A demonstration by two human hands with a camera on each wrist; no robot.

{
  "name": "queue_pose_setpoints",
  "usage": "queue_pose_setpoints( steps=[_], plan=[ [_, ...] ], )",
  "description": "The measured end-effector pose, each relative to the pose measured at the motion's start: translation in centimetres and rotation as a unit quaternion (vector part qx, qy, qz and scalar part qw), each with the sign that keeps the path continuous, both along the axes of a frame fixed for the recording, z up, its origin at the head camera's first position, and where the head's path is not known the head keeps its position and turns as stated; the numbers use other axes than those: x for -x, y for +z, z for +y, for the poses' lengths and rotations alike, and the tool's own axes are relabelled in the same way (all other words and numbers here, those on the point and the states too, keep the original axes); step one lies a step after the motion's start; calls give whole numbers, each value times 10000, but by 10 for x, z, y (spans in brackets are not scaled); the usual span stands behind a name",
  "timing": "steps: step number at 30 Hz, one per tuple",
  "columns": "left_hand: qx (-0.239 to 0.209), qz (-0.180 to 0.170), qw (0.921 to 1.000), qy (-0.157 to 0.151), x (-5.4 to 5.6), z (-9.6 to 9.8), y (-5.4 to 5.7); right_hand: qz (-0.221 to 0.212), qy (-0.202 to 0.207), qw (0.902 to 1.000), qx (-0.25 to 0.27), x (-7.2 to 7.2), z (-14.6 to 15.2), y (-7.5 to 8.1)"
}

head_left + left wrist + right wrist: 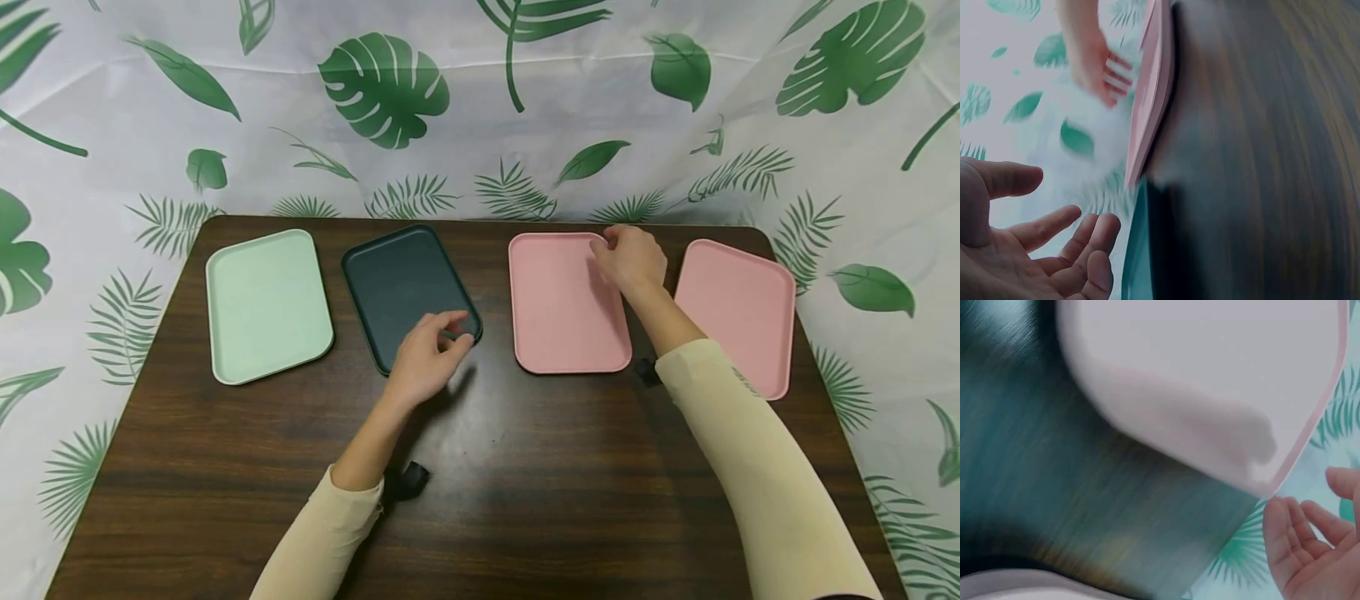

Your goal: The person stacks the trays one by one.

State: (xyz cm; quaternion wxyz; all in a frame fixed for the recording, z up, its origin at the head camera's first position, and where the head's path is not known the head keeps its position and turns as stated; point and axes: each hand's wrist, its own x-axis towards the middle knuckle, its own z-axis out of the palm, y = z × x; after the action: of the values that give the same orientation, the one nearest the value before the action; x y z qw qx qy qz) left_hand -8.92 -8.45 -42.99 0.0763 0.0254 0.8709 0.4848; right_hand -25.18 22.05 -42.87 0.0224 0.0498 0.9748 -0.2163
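My left hand hovers over the near right corner of a dark green tray that lies tilted on the table. In the left wrist view the fingers are loosely bent and hold nothing. At the far right corner of the middle pink tray, my right hand hangs over the rim, its shadow falling inside the tray. The right wrist view has its relaxed fingers just beside that tray's corner, with nothing gripped.
A light green tray lies at the left, turned slightly. Another pink tray lies at the right, partly behind my right sleeve. All rest on a dark wooden table. A leaf-patterned cloth hangs behind the far edge.
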Motion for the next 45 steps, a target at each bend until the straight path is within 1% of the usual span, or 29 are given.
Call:
queue_pose_setpoints(
  steps=[2, 5, 9, 12, 14, 16, 20, 22, 28, 34, 40, 45],
  plan=[
    [51, 62, 9996, 289, -4, -16, 1, 127, 95, 9998, 109, 1, -7, 1],
    [293, 239, 9966, 735, -9, -40, -1, 180, 213, 9993, 247, 3, -16, 4],
    [661, 450, 9881, 1315, -19, -68, -10, -22, 323, 9982, 501, 6, -28, 6],
    [865, 371, 9811, 1689, -27, -83, -17, -105, 417, 9965, 715, 11, -37, 8],
    [999, 222, 9780, 1821, -31, -88, -19, -142, 463, 9953, 840, 15, -44, 10],
    [1120, 35, 9766, 1836, -35, -90, -20, -180, 530, 9942, 918, 18, -52, 12],
    [1294, -287, 9763, 1709, -40, -90, -22, -296, 749, 9919, 983, 22, -74, 15],
    [1370, -377, 9757, 1666, -40, -89, -23, -282, 911, 9905, 986, 22, -86, 15],
    [1462, -365, 9747, 1651, -39, -84, -26, -438, 1310, 9852, 1016, 23, -119, 16],
    [1542, -336, 9723, 1725, -37, -82, -29, -664, 1638, 9790, 1015, 23, -146, 14],
    [1567, -280, 9716, 1748, -37, -80, -31, -926, 1709, 9750, 1074, 24, -170, 9],
    [1516, -259, 9724, 1754, -38, -77, -31, -1060, 1687, 9748, 1007, 22, -186, 1]
  ],
)
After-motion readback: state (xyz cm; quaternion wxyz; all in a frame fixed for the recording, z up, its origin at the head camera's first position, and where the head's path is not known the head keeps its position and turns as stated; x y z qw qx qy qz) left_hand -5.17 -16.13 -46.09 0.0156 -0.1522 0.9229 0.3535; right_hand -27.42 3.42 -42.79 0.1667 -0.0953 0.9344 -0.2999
